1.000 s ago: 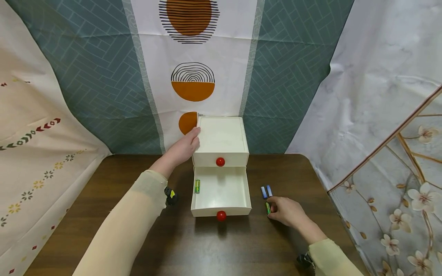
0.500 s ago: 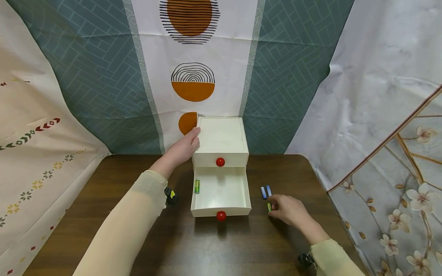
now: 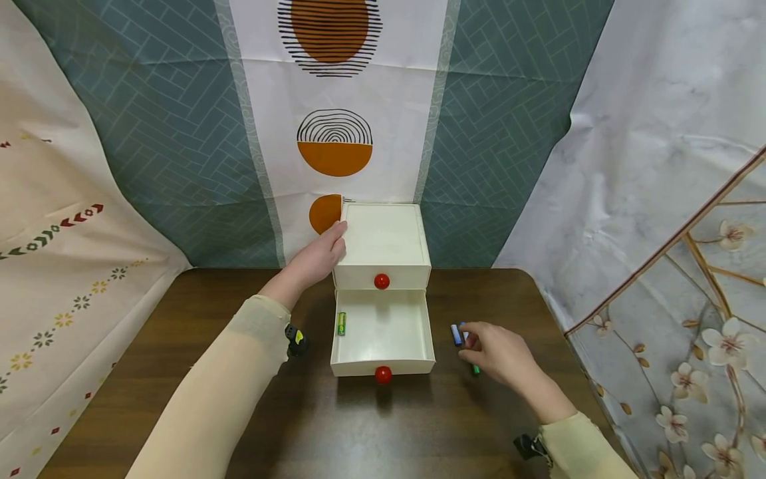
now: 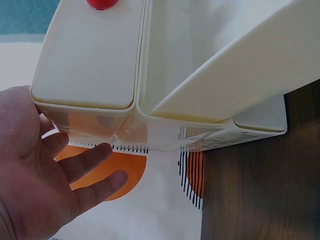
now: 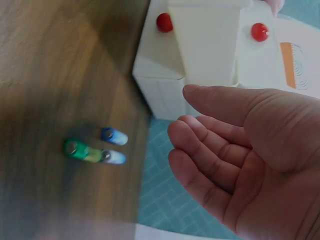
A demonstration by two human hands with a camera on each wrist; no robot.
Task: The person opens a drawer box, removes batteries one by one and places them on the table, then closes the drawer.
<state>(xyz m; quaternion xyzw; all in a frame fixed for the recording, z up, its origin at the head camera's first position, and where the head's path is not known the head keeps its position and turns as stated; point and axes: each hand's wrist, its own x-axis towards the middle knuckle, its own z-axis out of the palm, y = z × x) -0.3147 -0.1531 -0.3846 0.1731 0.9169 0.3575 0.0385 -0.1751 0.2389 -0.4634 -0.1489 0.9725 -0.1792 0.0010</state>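
A small white drawer cabinet (image 3: 385,233) stands on the table, one drawer (image 3: 383,332) pulled out. My left hand (image 3: 316,261) rests against the cabinet's left upper edge; in the left wrist view its fingers (image 4: 95,192) are loosely spread beside the wall. A green battery (image 3: 342,324) lies along the left inside of the drawer. My right hand (image 3: 499,356) hovers over several batteries right of the cabinet, thumb and fingers apart, holding nothing. Below it, in the right wrist view, are a green battery (image 5: 80,150) and two blue-and-white batteries (image 5: 115,136), partly hidden in the head view.
Red round knobs (image 3: 382,281) stick out from the drawer fronts. The brown wooden table (image 3: 359,432) runs back to a green and white cloth (image 3: 497,133). Patterned cloths (image 3: 66,266) hang at both sides.
The right hand has let go of the green battery beside the cabinet and lifted slightly; that battery now lies nearer the table's front, partly under the hand. The left hand has not moved.
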